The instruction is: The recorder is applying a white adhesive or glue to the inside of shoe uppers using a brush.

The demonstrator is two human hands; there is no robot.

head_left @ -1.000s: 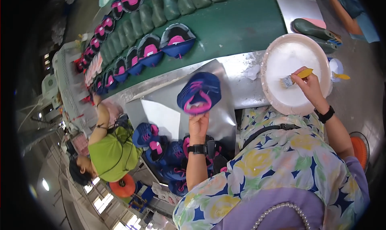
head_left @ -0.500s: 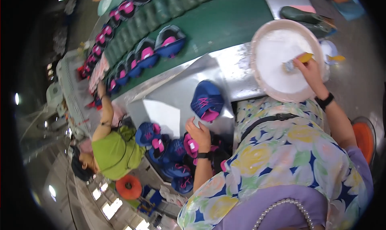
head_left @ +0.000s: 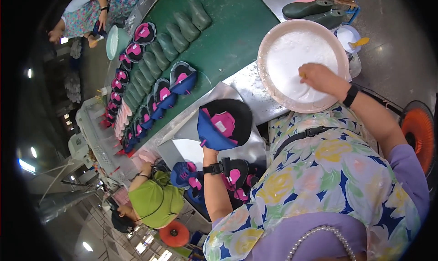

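My left hand (head_left: pixel 209 154) holds up a blue shoe upper (head_left: pixel 211 134) with its open, black and pink underside facing me. The upper hides most of that hand's fingers. Over the pale pink basin (head_left: pixel 262 73) of white liquid (head_left: pixel 292 53), my right hand (head_left: pixel 323 79) is closed on the brush. Only a bit of the brush's yellow handle (head_left: pixel 303 75) shows at the fingertips. More blue and pink uppers (head_left: pixel 235 172) lie piled beside my left forearm.
Rows of uppers (head_left: pixel 182 80) and dark green shoe lasts (head_left: pixel 177 38) stand on the green belt (head_left: pixel 228 28). Two larger lasts (head_left: pixel 308 9) and a small white pot (head_left: pixel 346 35) sit beyond the basin. A co-worker in green (head_left: pixel 155 199) sits at left; an orange fan (head_left: pixel 417 135) stands at right.
My left hand has picked up the upper from the metal sheet and turned its underside up. My right hand has moved the brush left in the basin. The whole view has shifted.
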